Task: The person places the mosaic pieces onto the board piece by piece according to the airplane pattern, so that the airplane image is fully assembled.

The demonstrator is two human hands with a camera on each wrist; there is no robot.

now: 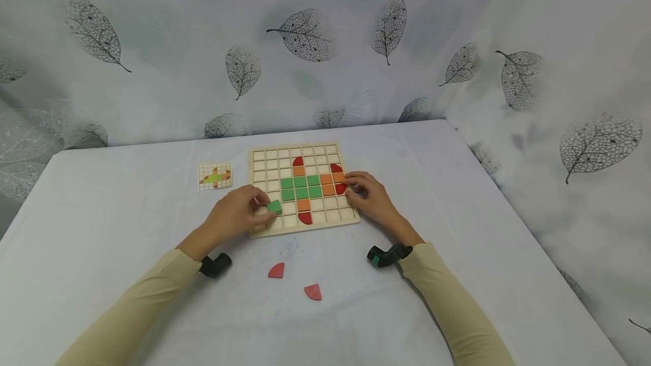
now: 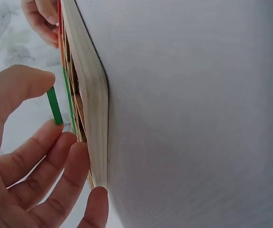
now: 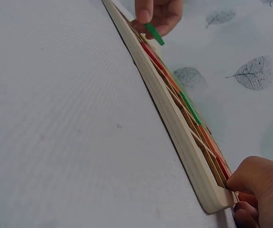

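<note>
My left hand (image 1: 231,213) pinches a green square tile (image 1: 274,207) between thumb and fingertips, above the near left part of a wooden grid board (image 1: 272,185). In the left wrist view the tile (image 2: 54,105) stands on edge, apart from the board (image 2: 96,95). My right hand (image 1: 371,196) holds the board's right edge, thumb and curled fingers at its rim; the right wrist view shows them at the corner, the fingers partly hidden. On the board lie green squares (image 1: 301,192) in the middle, orange squares (image 1: 327,185) around them, and red quarter-round pieces (image 1: 305,218) at the ends.
A small pattern card (image 1: 215,176) lies left of the board. Two loose red quarter-round pieces, one (image 1: 277,270) to the left and one (image 1: 313,292) nearer, rest on the white tablecloth (image 1: 386,321). A leaf-patterned curtain (image 1: 346,89) hangs behind the table.
</note>
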